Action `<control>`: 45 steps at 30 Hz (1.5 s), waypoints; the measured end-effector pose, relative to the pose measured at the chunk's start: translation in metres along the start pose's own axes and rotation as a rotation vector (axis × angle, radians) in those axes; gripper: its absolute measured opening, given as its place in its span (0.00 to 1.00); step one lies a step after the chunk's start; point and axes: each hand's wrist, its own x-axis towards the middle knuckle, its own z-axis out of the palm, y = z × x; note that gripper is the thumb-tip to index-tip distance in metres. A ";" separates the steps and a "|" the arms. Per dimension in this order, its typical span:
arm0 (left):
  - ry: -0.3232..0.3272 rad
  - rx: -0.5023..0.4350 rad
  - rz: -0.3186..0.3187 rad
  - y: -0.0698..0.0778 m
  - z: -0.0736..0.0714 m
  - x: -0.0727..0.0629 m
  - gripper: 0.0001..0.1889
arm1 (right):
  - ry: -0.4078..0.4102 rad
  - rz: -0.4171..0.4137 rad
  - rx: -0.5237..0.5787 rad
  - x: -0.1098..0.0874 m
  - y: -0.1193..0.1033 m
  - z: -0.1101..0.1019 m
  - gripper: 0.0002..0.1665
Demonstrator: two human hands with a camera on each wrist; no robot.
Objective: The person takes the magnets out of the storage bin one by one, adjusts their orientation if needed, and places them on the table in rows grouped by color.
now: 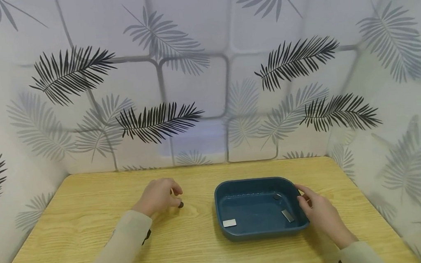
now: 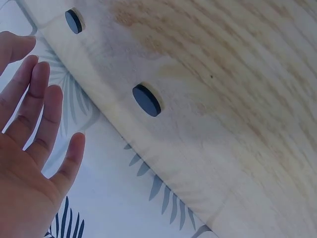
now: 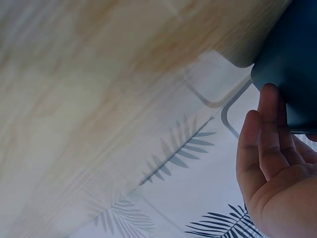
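Observation:
My left hand [image 1: 161,196] hovers low over the wooden table, fingers loosely bent, holding nothing. Right by its thumb in the head view lies a small black disc [image 1: 181,205]. Two such discs show on the tabletop in the left wrist view, a nearer disc [image 2: 147,100] and a farther disc [image 2: 73,21]. A dark blue rectangular tray [image 1: 263,231] stands to the right. My right hand [image 1: 320,211] grips its right side, with fingers [image 3: 267,106] along the outer wall. Inside the tray are a white rectangular piece [image 1: 229,223], a grey rectangular piece [image 1: 287,216] and a dark disc [image 1: 277,197].
The light wooden table [image 1: 190,257] ends at the back against a wall covering [image 1: 203,136] with a leaf pattern. Similar covering rises on the left and right sides. Something small and black [image 1: 146,236] shows beside the left sleeve.

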 end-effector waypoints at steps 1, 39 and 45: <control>-0.001 0.001 0.003 0.001 0.000 0.000 0.13 | -0.003 0.003 0.001 0.000 0.000 0.000 0.24; 0.083 0.046 0.373 0.110 -0.004 0.025 0.20 | 0.006 0.005 0.012 0.000 0.002 0.001 0.24; 0.068 0.065 0.395 0.127 0.002 0.031 0.21 | 0.002 0.014 0.014 0.001 0.001 0.001 0.24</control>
